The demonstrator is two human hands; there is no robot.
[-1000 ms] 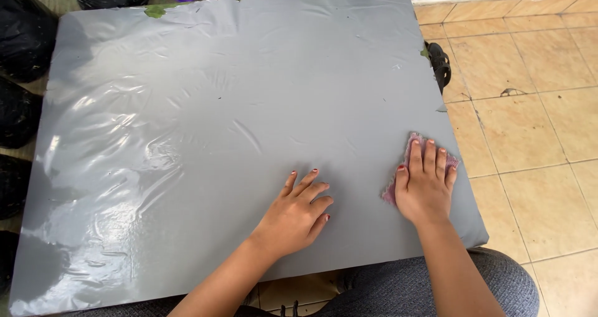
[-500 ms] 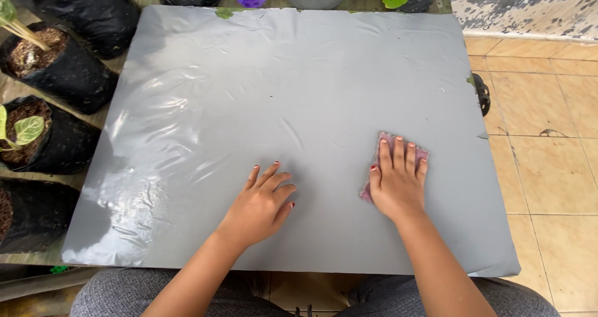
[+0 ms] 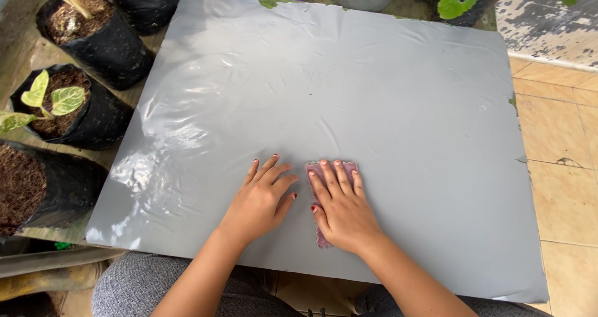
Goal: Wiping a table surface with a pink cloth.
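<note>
The right hand is pressing flat, fingers spread, on a pink cloth at lower centre of the frame, gripping nothing. The left hand is lying open and empty just beside it on the grey plastic-covered worktop. Black plant bags are standing along the left edge.

Even daylight, sharp focus throughout; white glare on the wrinkled grey sheet at left; shadows soft.

Grey plastic sheet – glossy, wrinkled; pink cloth – rough weave; black plastic grow bags.
</note>
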